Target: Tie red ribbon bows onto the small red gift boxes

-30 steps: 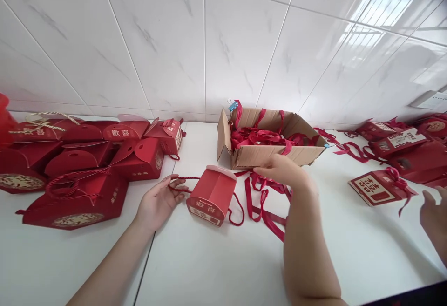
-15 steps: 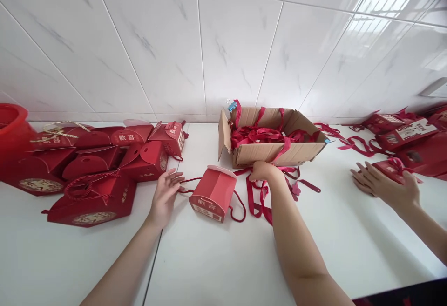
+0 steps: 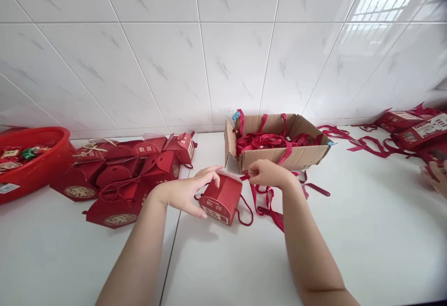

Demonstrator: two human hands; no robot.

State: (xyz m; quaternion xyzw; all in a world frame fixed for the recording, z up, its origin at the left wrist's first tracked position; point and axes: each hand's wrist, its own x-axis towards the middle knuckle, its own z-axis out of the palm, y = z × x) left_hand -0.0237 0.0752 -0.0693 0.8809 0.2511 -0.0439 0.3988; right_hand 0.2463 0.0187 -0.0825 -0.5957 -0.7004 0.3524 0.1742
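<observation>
A small red gift box with a red cord handle stands in front of me on the white table. My left hand is open at its left side, thumb apart from the fingers, and the fingertips are over the box's upper edge. I cannot tell whether they touch it. My right hand is closed, its fingers curled down beside red ribbons on the table. What its fingertips hold, if anything, is hidden. Just behind that hand is a cardboard box filled with red ribbon.
Several red gift boxes crowd the left side, beside a red basin of wrapped sweets. More red packages lie at the far right, near another person's hand. A tiled wall closes off the back.
My left hand has moved right, from the cord to the gift box. My right hand stays by the ribbons. The view has turned left, showing more of the basin; the other person's hand is mostly out of view.
</observation>
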